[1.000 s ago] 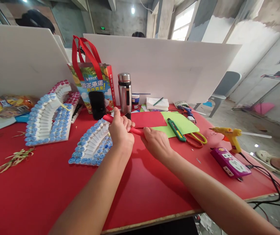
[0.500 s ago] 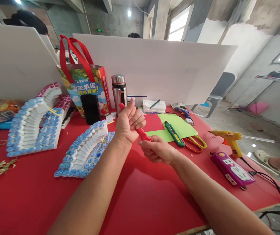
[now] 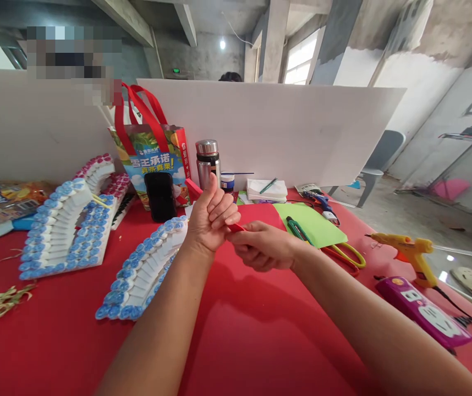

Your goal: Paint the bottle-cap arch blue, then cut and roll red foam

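Observation:
A narrow red strip (image 3: 193,190), perhaps paper or card, runs through my left hand (image 3: 212,215), whose fingers are curled round it with the thumb pointing up. My right hand (image 3: 263,246) pinches the strip's lower end, close beside the left. Most of the strip is hidden inside the fingers. Beyond the hands lie a red sheet (image 3: 261,214) and a light green sheet (image 3: 322,223), with a green utility knife (image 3: 297,228) on the latter. Left of my forearm stands a curved white piece edged with blue rosettes (image 3: 137,275), partly covered by the arm.
At left stand another blue-edged piece (image 3: 60,220), a shopping bag (image 3: 153,148), a black phone (image 3: 160,196) and a steel flask (image 3: 208,157). Scissors (image 3: 355,257), a yellow glue gun (image 3: 413,250) and a purple power strip (image 3: 421,311) lie right. A white board (image 3: 285,132) rises behind.
My hands have drawn closer together, and less of the red strip shows between them. Both still hold it. The camera view has tilted, so the table things sit lower in the picture.

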A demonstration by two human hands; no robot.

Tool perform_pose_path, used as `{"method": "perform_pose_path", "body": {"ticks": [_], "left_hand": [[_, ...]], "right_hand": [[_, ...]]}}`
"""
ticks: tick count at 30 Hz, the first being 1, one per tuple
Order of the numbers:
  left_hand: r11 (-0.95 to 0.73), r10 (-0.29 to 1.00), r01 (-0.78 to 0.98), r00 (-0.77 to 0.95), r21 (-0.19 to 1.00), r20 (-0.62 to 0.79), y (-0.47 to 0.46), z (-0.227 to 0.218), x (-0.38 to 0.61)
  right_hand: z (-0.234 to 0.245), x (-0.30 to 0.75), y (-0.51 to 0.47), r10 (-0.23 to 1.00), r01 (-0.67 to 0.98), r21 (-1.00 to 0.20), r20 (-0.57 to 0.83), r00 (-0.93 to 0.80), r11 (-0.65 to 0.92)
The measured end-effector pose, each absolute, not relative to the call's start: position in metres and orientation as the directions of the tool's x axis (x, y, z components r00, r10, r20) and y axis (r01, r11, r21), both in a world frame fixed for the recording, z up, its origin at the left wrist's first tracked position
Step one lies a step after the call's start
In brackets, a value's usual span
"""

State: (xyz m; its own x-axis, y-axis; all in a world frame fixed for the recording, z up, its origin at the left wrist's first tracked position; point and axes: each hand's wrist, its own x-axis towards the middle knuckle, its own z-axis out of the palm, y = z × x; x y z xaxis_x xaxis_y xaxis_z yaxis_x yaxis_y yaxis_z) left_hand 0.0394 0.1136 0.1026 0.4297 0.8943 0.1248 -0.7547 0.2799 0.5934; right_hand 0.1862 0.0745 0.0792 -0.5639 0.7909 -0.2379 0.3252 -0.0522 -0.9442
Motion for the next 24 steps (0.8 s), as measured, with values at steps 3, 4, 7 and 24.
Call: {"method": "perform_pose_path", "body": {"ticks": [3,4,7,24], "left_hand": [[0.246,0.889,-0.745,0.429,0.620,0.162,0.107,0.113,0.033],[0.227,0.898,-0.742,0.411,0.630,0.160,0.105,0.117,0.034],[0.129,0.952,-0.753,0.275,0.645,0.131,0.102,0.122,0.042],[0.077,0.975,-0.746,0.195,0.661,0.106,0.092,0.135,0.034]], "right_hand": [[0.086,0.184,0.078,0.532,0.147,-0.949,-0.280,-0.799,-0.279],[0.086,0.181,0.077,0.576,0.141,-0.955,-0.271,-0.771,-0.262],[0.082,0.172,0.072,0.895,0.376,-0.926,-0.148,-0.422,0.025],[0.091,0.184,0.067,0.326,0.092,-0.914,-0.234,-0.916,-0.396]]}}
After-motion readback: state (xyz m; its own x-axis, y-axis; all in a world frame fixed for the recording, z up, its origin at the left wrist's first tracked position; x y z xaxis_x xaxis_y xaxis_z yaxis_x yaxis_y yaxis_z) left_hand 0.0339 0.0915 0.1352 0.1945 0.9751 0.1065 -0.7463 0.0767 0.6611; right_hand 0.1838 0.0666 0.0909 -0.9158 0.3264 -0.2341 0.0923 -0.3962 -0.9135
